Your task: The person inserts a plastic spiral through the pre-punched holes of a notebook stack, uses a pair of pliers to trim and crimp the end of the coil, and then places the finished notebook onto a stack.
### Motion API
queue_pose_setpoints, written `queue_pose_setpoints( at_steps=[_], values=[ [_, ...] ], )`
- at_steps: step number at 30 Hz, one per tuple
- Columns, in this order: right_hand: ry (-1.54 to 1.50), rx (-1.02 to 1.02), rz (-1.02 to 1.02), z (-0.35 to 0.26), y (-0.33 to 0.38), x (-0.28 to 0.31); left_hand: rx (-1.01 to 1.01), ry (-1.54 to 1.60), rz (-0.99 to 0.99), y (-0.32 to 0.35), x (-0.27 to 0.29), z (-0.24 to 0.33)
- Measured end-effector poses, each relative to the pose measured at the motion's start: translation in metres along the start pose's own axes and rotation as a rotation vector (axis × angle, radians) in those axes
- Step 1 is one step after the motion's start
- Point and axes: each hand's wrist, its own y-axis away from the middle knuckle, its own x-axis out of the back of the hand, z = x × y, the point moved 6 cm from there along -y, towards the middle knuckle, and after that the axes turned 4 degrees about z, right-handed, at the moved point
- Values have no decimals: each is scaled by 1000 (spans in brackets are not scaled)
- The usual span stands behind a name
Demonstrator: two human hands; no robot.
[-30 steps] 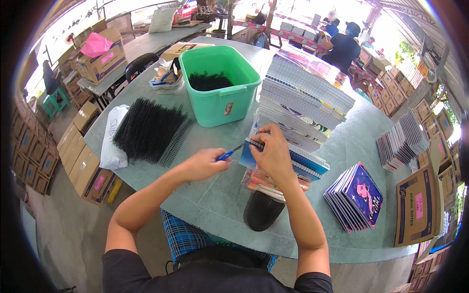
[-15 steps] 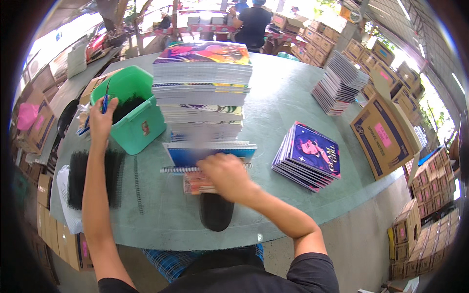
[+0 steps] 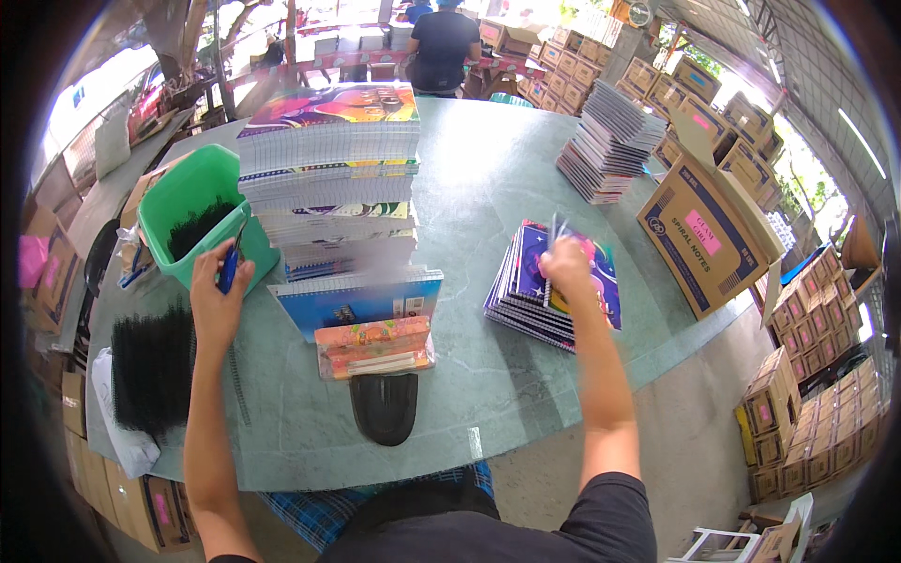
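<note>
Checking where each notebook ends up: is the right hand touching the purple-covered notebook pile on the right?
Touching. The head view shows the right hand resting directly on the top cover of the purple notebook pile, with no table surface visible between them.

A single view comes from a fisheye camera worn on the person's head, looking steeply down and forward over the grey-green round table (image 3: pixel 488 188). Both forearms enter from the lower edge; the left hand (image 3: pixel 218 298) and right hand (image 3: pixel 568 266) sit mid-frame, close to the lens. The person's own dark shirt fills the bottom centre. Straight edges bow toward the dark circular rim, and distant brown cardboard boxes (image 3: pixel 807 328) crowd the right margin.
</note>
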Motion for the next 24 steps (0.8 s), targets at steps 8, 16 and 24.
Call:
queue_pose_setpoints(
  at_steps=[8,16,24],
  values=[
    [-101,-154,-47,-42,-15,0,248,-84,-154,75,11,-69],
    [-391,-88,214,-70,-1,57,-72,-431,-225,167,-6,-38],
    [-714,682,236,-310,78,91,451,-571,-252,207,75,-117]
  ],
)
